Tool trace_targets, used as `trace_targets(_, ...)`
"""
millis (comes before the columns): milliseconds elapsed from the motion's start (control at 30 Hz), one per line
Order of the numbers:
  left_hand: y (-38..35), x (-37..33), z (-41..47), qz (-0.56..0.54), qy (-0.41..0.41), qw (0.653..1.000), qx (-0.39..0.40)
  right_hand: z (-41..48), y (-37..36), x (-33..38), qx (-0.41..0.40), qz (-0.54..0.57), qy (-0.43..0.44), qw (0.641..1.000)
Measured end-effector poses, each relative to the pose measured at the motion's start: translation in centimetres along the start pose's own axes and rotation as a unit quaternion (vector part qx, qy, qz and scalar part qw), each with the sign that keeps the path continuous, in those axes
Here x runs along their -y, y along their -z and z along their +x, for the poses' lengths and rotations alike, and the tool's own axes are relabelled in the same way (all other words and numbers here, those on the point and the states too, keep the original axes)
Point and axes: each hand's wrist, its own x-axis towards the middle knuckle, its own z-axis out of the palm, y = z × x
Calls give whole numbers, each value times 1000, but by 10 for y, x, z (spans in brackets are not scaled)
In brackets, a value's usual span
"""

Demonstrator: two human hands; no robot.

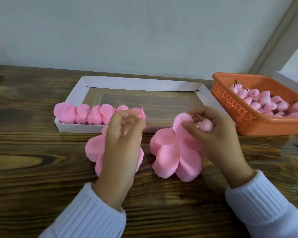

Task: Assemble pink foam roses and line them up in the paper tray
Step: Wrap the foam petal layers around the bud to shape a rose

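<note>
Finished pink foam roses (86, 114) are lined along the near wall of the shallow white paper tray (141, 84), from its left corner to the middle. A round pink foam bud on a dark stem (206, 125) is pinched in the right hand (218, 134) above a stack of pink flower-shaped foam petals (172, 157) on the dark wooden bench (33, 152). The left hand (124, 133) is curled over a second petal stack (95, 148); whether anything is gripped cannot be told. More buds (272, 104) are heaped in an orange perforated plastic basket (230, 100) at the bench's right edge.

A small home craft corner: a dark wooden bench (41, 152) against a plain pale wall (127, 31), with an orange plastic basket (230, 103) of parts.
</note>
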Motion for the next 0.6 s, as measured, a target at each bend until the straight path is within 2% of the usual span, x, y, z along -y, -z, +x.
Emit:
trace_targets(67, 0, 0, -2, 38, -16, 997, 72, 0, 6, 12, -2, 36, 45, 998)
trace_targets(167, -2, -2, -6, 156, -47, 969, 186, -2, 11, 30, 23, 55, 108, 992)
trace_targets(233, -3, -3, -9, 211, -91, 949, 217, -4, 11, 41, 48, 28, 151, 987)
trace_targets(333, -2, -4, -10, 245, -142, 929, 240, -5, 7, 49, 68, -64, 208, 974)
trace_targets(400, -2, -3, -10, 239, -143, 930, 241, -5, 4, 49, 70, -94, 221, 968)
trace_targets(500, -3, -4, -11, 217, -137, 939, 230, -5, -2, 45, 66, -55, 214, 973)
trace_targets(600, -3, -2, -10, 183, -110, 959, 187, -6, -7, 38, 14, 35, 155, 987)
